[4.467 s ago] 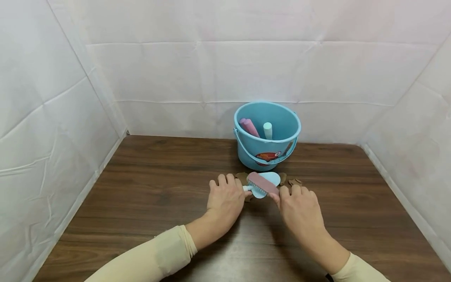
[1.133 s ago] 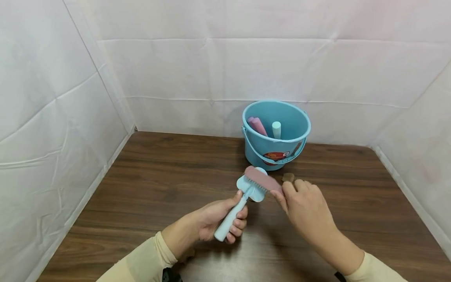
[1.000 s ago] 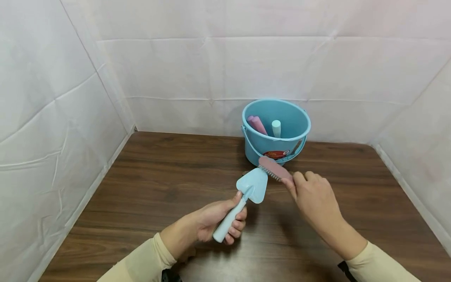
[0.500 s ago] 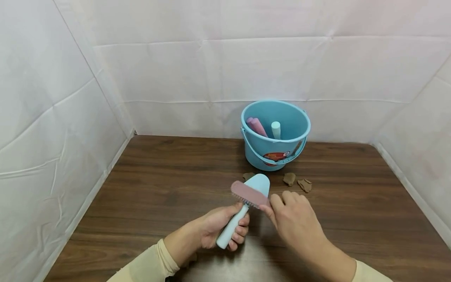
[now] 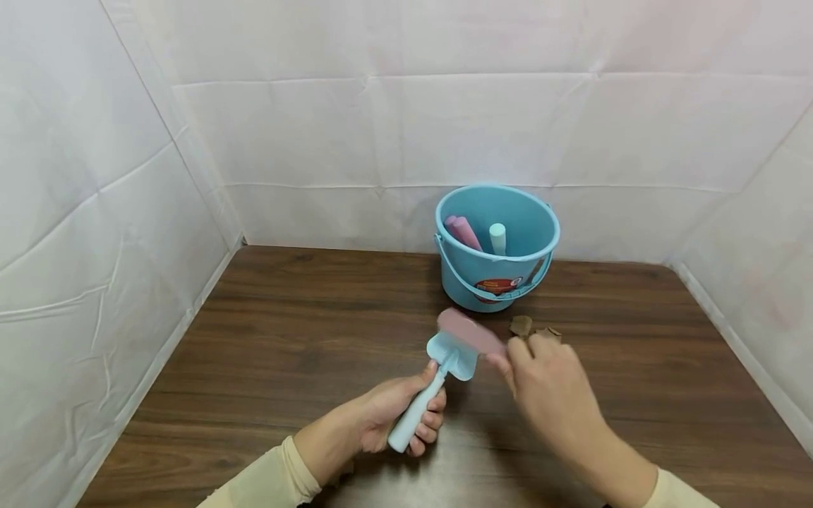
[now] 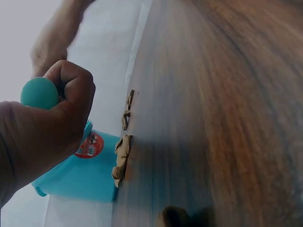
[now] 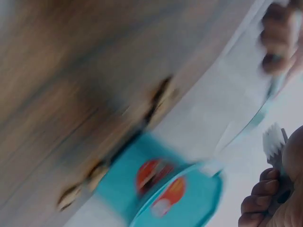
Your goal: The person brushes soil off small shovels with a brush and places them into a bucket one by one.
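Observation:
My left hand (image 5: 396,406) grips the pale blue handle of a small hand trowel (image 5: 416,418), its blade tilted up and away from me. In the left wrist view the round handle end (image 6: 39,93) pokes out of the fist. My right hand (image 5: 555,388) holds a pink brush (image 5: 470,331) by one end, slightly blurred. The brush lies across the upper part of the trowel blade and hides its tip in the head view. White bristles (image 7: 273,141) show beyond the right fingers in the right wrist view.
A light blue bucket (image 5: 459,276) stands at the back with pink handles (image 5: 466,231) and a pale mint handle (image 5: 498,240) sticking up inside. Several brown, crumpled flat pieces (image 5: 521,325) lie before it on the dark wooden table (image 5: 305,353). White sheeting (image 5: 356,134) walls the back and sides.
The trowel has come up off the table from its earlier low position, and the left hand has turned palm up. The brush has swept back and forth over the blade, now higher than half a second ago.

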